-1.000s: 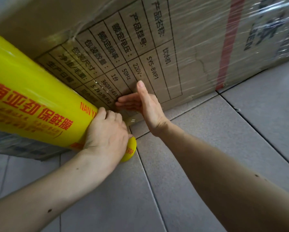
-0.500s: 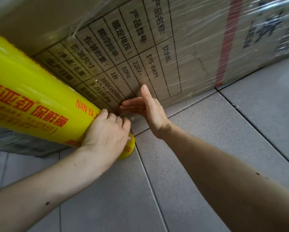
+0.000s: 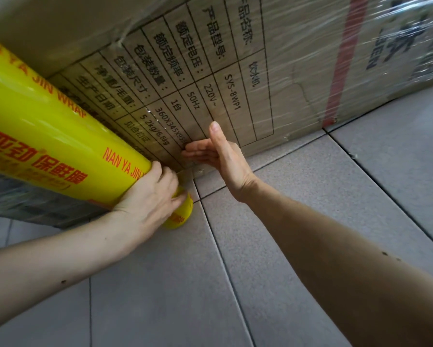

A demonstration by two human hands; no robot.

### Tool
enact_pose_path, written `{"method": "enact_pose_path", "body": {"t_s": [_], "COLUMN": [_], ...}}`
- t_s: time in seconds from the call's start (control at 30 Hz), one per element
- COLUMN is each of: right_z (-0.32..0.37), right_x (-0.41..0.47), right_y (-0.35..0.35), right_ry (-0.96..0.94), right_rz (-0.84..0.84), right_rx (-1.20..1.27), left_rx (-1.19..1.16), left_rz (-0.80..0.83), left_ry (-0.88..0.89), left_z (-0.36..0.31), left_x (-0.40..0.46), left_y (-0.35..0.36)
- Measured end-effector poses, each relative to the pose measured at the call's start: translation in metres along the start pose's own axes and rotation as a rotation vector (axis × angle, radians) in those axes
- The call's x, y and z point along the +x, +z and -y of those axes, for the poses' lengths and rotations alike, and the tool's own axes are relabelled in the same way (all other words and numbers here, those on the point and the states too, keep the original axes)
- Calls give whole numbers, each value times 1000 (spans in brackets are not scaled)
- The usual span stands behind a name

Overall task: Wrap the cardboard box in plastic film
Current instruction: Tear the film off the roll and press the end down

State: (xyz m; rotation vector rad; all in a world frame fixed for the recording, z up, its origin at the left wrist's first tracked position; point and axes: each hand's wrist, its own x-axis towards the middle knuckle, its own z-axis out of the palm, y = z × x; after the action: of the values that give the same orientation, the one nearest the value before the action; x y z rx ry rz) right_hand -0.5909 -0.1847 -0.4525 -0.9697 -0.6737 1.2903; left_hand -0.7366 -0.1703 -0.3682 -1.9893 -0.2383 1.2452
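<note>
My left hand (image 3: 151, 199) curls round the near end of the roll of plastic film (image 3: 47, 146), a thick, glossy yellow cylinder printed with red lettering, and I hold it slanted against the lower corner of the cardboard box (image 3: 273, 71). The roll's rounded yellow end (image 3: 180, 216) pokes out below my knuckles, just above the floor. My right hand (image 3: 220, 156) is flat and open, fingers straight and together, thumb pointing up, its palm side laid against the box face just beside the roll. The box stands on the floor ahead of me, a matte brown corrugated wall with a black-ruled specification table (image 3: 200, 78) of printed characters and figures, and a red vertical stripe (image 3: 343, 61) further right. Clear plastic film (image 3: 310, 41) already covers that face: it is thin, shiny and drawn into fine diagonal wrinkles that catch the light, bunched tighter at the far right and at the corner above the table. The floor (image 3: 285, 221) is grey speckled tile in large rectangles, with dark narrow grout lines running away towards the box. Both my forearms are bare.
</note>
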Motion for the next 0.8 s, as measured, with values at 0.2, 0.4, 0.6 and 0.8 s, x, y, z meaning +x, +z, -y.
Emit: {"method": "enact_pose_path", "body": {"t_s": [0.2, 0.4, 0.6, 0.8], "right_z": [0, 2, -3, -5], "right_x": [0, 0, -2, 6], "right_y": [4, 8, 13, 14], "right_ry": [-4, -20, -35, -57], "right_rz": [-32, -81, -121, -149], "right_rx": [-20, -41, -67, -108], "left_rx": [37, -71, -519, -495], "left_rz": [-50, 4, 33, -105], "left_ry": [-12, -88, -292, -265], "left_z": [-2, 1, -17, -30], "left_x": [1, -2, 28, 19], "left_y": [5, -12, -23, -4]}}
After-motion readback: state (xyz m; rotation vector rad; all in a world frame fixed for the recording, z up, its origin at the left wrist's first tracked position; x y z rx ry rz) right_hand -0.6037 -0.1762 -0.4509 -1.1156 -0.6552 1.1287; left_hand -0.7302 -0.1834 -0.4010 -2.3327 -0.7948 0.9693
